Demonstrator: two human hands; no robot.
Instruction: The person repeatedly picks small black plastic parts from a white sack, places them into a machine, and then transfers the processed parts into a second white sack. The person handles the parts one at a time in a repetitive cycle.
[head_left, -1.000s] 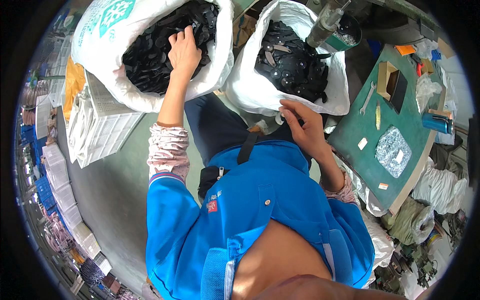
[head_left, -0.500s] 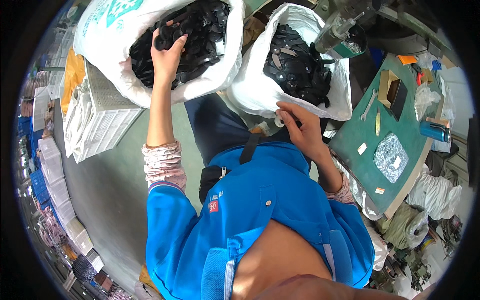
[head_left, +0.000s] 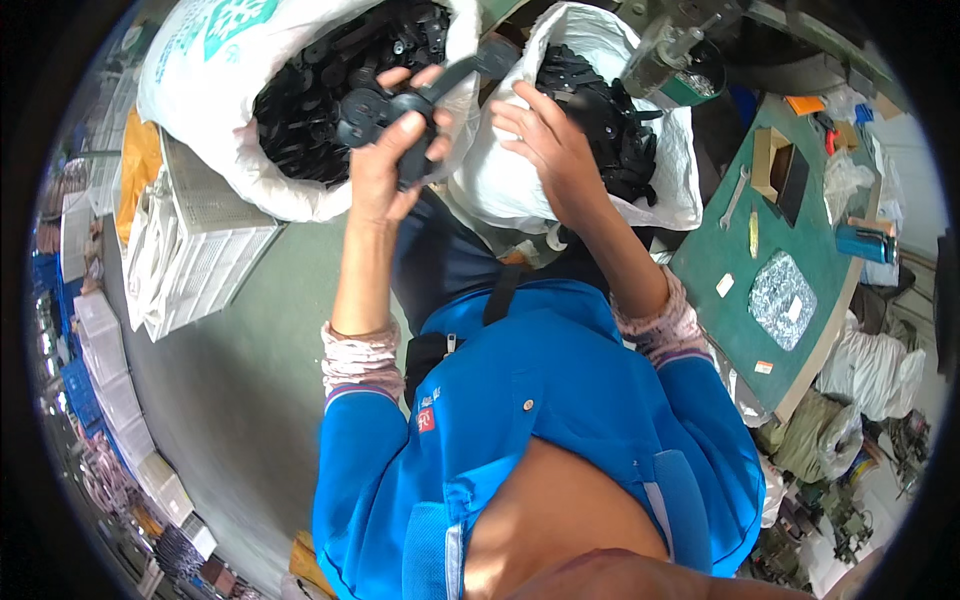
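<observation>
My left hand (head_left: 385,170) is closed around several black plastic parts (head_left: 364,116), long flat pieces with rounded ends. It is at the right-hand side of a large white sack (head_left: 215,130) full of similar black parts (head_left: 300,110). One piece sticks out from the grip toward the upper right. Over the near left edge of a second, smaller white sack (head_left: 680,180), my right hand (head_left: 555,150) has its fingers stretched out and holds nothing I can see. Black parts (head_left: 625,150) fill that sack too, partly covered by the hand.
A green-topped table (head_left: 715,255) on the right bears a wrench (head_left: 737,196), a small open cardboard box (head_left: 770,165) and a clear plastic packet (head_left: 782,300). White crates (head_left: 215,255) stand at left. A metal machine part (head_left: 665,60) overhangs the smaller sack.
My left hand has come out of the large sack and moved right and nearer, with black parts in its grip. My right hand has risen up and left, its fingers now spread over the smaller sack.
</observation>
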